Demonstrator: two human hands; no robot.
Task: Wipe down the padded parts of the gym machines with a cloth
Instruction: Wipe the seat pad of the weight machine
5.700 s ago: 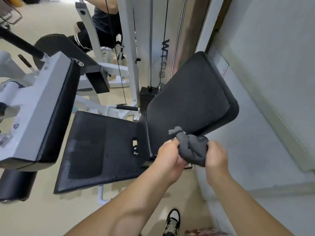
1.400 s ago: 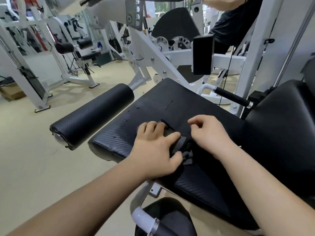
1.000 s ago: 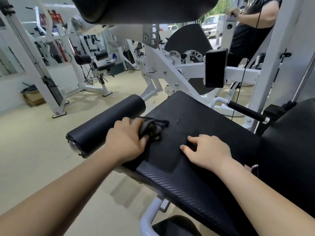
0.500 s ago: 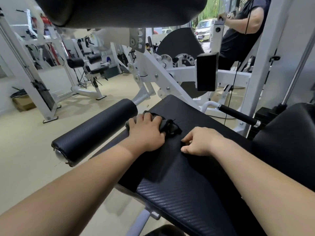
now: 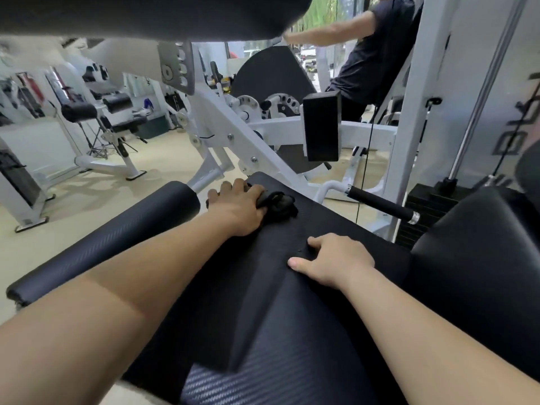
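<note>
A black padded seat [image 5: 292, 331] of a gym machine fills the lower middle of the head view. My left hand [image 5: 238, 210] presses a dark bunched cloth [image 5: 277, 203] onto the seat's far corner, fingers curled over it. My right hand [image 5: 333, 263] rests on the seat nearer to me, fingers bent against the pad, holding nothing. A black roller pad [image 5: 111, 238] runs along the seat's left side. The black backrest pad [image 5: 482, 267] rises at the right.
A black pad [image 5: 146, 16] hangs overhead, close to the camera. The white machine frame [image 5: 233, 138] and a black grip handle [image 5: 380, 206] stand beyond the seat. A person in a dark shirt [image 5: 377, 48] works at the back right. Other machines [image 5: 108, 135] stand on the beige floor at left.
My left hand has slid the cloth farther away, up to the seat's far corner. My right hand has drawn back toward me on the pad. The view has dipped closer to the seat.
</note>
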